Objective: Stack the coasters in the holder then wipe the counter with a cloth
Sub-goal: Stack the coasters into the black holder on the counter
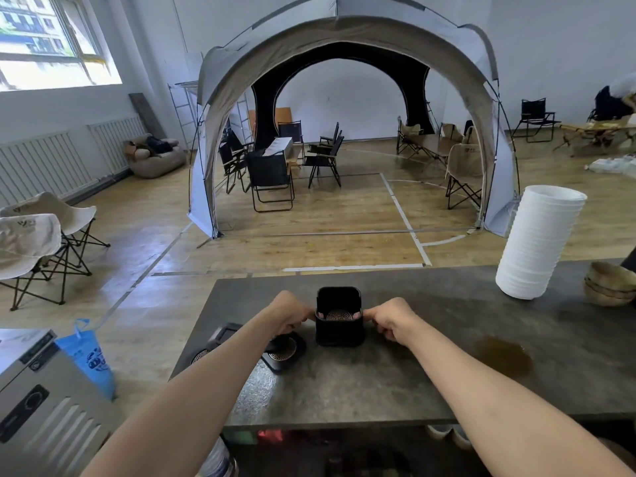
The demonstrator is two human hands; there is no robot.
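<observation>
Both hands (pixel 339 321) pinching the black coaster holder (pixel 339 330) mid-surface, one coaster (pixel 339 315) already inside. Loose coasters (pixel 284 352) left of it, probably light, stiff, slick; worth gripping by edges.

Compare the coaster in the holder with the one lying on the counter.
The coaster in the holder sits enclosed by black walls, both hands at its sides; the loose coaster lies flat on the counter, left of the holder. Both are dark with a round patterned centre.
</observation>
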